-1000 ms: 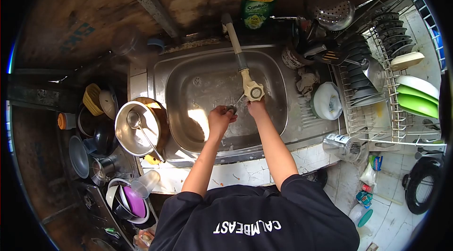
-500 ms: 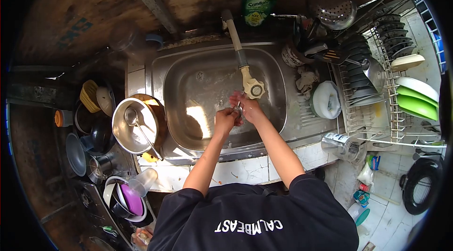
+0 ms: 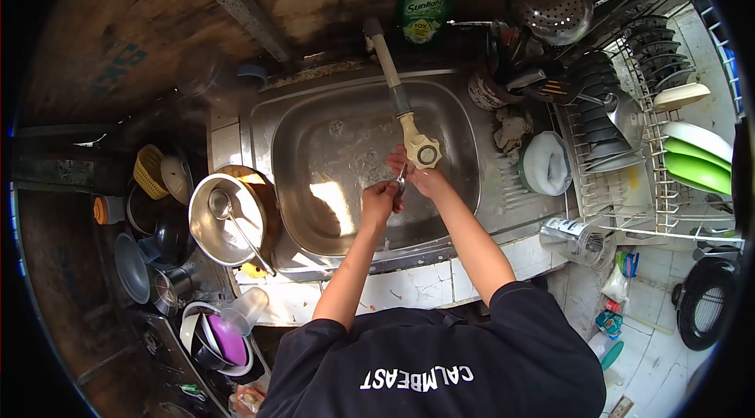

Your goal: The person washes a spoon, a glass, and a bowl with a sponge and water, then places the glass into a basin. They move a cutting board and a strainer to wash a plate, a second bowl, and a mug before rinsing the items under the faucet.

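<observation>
Over the right half of the metal sink [image 3: 303,217], both hands are close together below the cream tap [image 3: 423,152]. My left hand [image 3: 381,199] is closed round a small shiny metal utensil [image 3: 402,180], which looks like a spoon. Just right of it and partly under the tap head, my right hand [image 3: 414,169] is at the utensil's upper part, palm showing. Some of its fingers look spread, but the tap hides part of the hand and its grip is unclear.
A pot [image 3: 228,221] with a ladle stands left of the sink. A bowl of white foam [image 3: 546,166] is on the right ledge, beside a dish rack [image 3: 661,182]. A clear jar [image 3: 578,239] and a plastic cup [image 3: 245,309] lie near the front edge. A green pouch [image 3: 425,13] is behind.
The view has shifted slightly. The hands remain under the tap, and the metal utensil now shows more clearly between them, pointing up.
</observation>
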A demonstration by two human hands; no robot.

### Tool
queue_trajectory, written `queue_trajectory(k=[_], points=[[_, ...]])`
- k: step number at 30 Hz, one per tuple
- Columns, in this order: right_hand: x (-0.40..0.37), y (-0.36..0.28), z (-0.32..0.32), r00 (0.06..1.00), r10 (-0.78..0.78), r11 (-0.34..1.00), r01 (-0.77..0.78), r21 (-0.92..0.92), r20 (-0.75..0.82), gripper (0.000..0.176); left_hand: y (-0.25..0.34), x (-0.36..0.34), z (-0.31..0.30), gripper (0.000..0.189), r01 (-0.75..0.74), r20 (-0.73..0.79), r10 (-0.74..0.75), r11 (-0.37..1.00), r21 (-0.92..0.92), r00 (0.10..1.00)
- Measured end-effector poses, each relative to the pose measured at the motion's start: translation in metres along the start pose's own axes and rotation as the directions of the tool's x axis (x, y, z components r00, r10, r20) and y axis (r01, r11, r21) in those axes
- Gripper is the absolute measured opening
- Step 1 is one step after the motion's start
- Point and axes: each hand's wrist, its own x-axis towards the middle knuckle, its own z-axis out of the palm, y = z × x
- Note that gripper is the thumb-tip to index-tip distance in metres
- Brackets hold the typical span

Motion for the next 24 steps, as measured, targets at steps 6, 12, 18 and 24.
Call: queue_trajectory(k=[6,12,18,24], points=[[0.003,0.014,-0.002,0.965,-0.203,0.979,0.2,-0.037,-0.169,0.025,0.001,0.005,0.023,0.023,-0.051,0.022,0.049,0.993,0.108,0.999],[-0.009,0.006,0.001,0.99,-0.008,0.982,-0.019,-0.186,-0.142,0.028,0.014,0.009,0.019,0.027,-0.119,0.019,0.118,0.978,0.173,0.993],[0.017,-0.008,-0.01,0.949,-0.109,0.975,0.16,0.154,-0.297,0.024,-0.004,0.022,0.012,0.029,-0.291,0.035,0.359,0.69,0.663,0.933],[0.003,-0.006,-0.012,0.98,-0.193,0.96,0.178,-0.214,-0.052,0.033,0.02,0.026,0.026,0.023,-0.151,0.043,0.152,0.826,0.543,0.987]])
